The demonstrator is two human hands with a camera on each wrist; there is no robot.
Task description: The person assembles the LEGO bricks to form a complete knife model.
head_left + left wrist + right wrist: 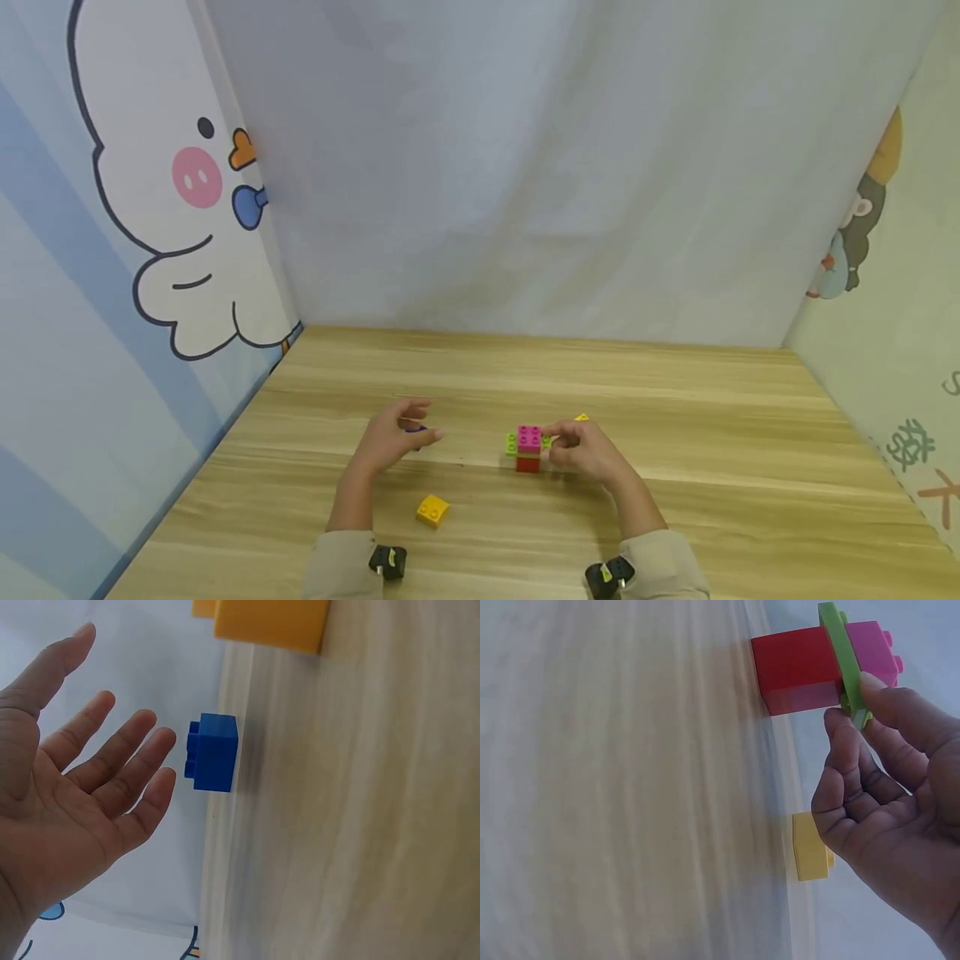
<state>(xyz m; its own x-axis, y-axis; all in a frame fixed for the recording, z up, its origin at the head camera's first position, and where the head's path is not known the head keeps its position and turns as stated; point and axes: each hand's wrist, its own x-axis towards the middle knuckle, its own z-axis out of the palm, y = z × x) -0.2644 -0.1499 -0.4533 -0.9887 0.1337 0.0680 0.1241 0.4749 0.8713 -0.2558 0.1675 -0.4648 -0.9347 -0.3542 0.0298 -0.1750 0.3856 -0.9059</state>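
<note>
A small stack of toy building bricks stands upright on the table: a red brick (528, 463) at the bottom, a lime-green plate (841, 652) across it and a magenta brick (529, 437) on top. My right hand (588, 450) pinches the overhanging right end of the green plate between thumb and fingertips. Over to the left, my left hand (390, 437) hovers with fingers spread and loosely bent, holding nothing. Beside its fingertips in the left wrist view sits a blue brick (216, 753), apart from them; in the head view the hand mostly covers this brick.
One yellow brick (432, 510) lies nearer to me, between the forearms. Another yellow brick (582, 417) is behind my right hand, partly hidden by it. The wooden table (712, 433) meets a grey curtain (525, 208) at the back and printed cloth at both sides.
</note>
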